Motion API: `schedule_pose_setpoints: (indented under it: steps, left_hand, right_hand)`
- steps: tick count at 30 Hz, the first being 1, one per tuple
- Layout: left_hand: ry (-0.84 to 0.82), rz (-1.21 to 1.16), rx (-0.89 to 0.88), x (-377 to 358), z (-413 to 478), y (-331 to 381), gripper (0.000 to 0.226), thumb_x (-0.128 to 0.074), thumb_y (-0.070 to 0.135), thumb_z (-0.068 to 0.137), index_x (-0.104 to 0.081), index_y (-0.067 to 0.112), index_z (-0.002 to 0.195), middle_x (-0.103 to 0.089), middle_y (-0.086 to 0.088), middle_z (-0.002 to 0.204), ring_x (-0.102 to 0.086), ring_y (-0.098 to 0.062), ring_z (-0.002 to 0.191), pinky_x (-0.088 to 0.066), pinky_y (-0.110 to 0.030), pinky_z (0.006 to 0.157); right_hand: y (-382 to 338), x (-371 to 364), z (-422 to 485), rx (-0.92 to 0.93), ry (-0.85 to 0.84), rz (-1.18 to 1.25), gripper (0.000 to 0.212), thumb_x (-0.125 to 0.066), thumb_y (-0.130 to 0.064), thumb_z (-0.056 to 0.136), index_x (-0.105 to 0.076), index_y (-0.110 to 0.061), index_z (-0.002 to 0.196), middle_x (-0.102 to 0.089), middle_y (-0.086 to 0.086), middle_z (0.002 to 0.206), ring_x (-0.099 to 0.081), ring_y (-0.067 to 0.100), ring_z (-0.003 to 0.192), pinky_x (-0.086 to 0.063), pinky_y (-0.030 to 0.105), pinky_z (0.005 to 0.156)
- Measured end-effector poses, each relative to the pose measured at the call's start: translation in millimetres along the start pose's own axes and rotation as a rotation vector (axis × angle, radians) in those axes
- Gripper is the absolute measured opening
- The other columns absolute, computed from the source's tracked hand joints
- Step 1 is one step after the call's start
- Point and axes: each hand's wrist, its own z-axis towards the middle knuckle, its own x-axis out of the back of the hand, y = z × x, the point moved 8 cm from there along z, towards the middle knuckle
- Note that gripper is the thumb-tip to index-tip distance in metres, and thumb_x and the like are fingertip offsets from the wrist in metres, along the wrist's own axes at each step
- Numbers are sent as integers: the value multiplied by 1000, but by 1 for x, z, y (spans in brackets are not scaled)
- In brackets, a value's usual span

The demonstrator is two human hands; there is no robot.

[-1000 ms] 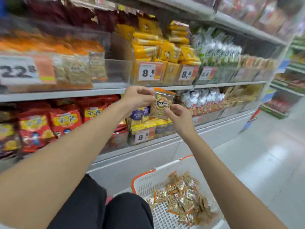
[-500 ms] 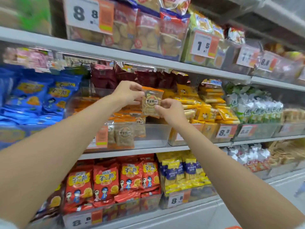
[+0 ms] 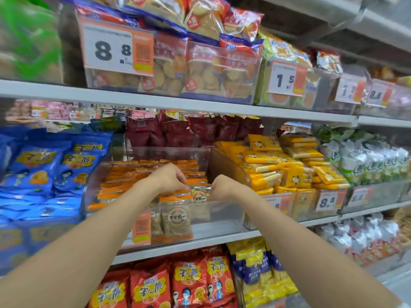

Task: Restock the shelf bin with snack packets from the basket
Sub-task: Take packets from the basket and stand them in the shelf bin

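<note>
Head view: both arms reach to the middle shelf (image 3: 200,240), where the clear bin (image 3: 224,215) sits between blue bags (image 3: 44,165) and yellow packs (image 3: 278,165).
Left hand (image 3: 169,177): fingers curled, pinching the snack packet (image 3: 199,193) at its left top corner.
Right hand (image 3: 224,187): fingers curled, pinching the packet's right edge.
Packet: inside the bin's front part, just over the orange-topped packets (image 3: 175,218) standing there.
Change: half a second ago both hands held it higher, against the dark red bags (image 3: 178,130) — now it is down in the bin.
</note>
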Motion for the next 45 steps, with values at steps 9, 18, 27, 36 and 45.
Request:
schedule_pose_setpoints:
  steps: [9,18,27,36,45]
  left_hand:
    - [-56,-16,126,-5,-5,-2,45,-64,39,89,-49,16,54,-32,6,44,-33,-17,44,-40,-30,67]
    - [36,-13,35,-2,-8,1,11,-72,22,86,-78,17,94,-70,1,114,-62,-14,98,-52,-33,90]
    - [112,-44,20,2,-8,3,15,-66,25,91,-76,21,101,-70,1,114,-64,-12,92,-53,-32,84]
    - [351,-75,-11,20,-36,30,26,-51,30,97,-74,22,107,-72,3,105,-66,-18,95,-54,-38,87]
    - [208,-171,-215,-48,-99,127,16,-66,28,74,-60,21,60,-58,8,57,-54,-11,58,-44,-29,57]
  right_hand:
    - [7,-1,5,-53,19,66,25,-70,-16,85,-69,-2,105,-68,9,99,-64,23,92,-49,31,73]
    - [6,-1,1,-81,34,67,26,-71,-18,84,-70,-2,105,-70,11,100,-65,26,92,-53,31,77]
    - [4,8,-5,-81,151,154,11,-74,-15,78,-70,-6,78,-68,6,77,-67,22,74,-60,36,72]
    - [-5,42,-56,188,621,285,9,-59,-17,91,-64,-16,83,-65,-1,81,-59,16,75,-51,35,68]
    - [84,1,-165,123,902,432,11,-62,-12,86,-53,-18,87,-53,-7,76,-52,18,65,-39,33,57]
